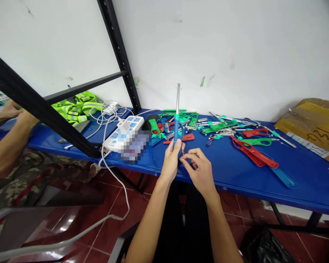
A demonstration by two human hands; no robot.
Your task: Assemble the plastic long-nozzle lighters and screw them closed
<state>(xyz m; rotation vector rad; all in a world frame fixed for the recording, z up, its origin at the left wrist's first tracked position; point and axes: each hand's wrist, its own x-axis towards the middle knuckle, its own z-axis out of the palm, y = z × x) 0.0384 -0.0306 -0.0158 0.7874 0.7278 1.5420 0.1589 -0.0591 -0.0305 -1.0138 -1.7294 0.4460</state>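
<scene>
My left hand [170,160] is closed around the blue handle of a long-necked gas lighter [176,128], held upright with its metal tube pointing up. Close beside it, my right hand [199,168] has thumb and index finger pinched together at the lower right side of the handle. What lies between those fingertips is too small to make out. Behind the lighter spreads a pile of lighter parts [192,118]: green and red handle shells, metal tubes and small teal pieces. To the right lie red handle shells [254,153] and a blue handle shell [285,177].
A white power strip [126,131] and a pixelated patch stand at the left, with white cables trailing off the blue table [224,164]. A cardboard box [315,124] is at the right. A black metal frame [44,106] separates me from another person's arms [13,142] and a reflective vest [76,107].
</scene>
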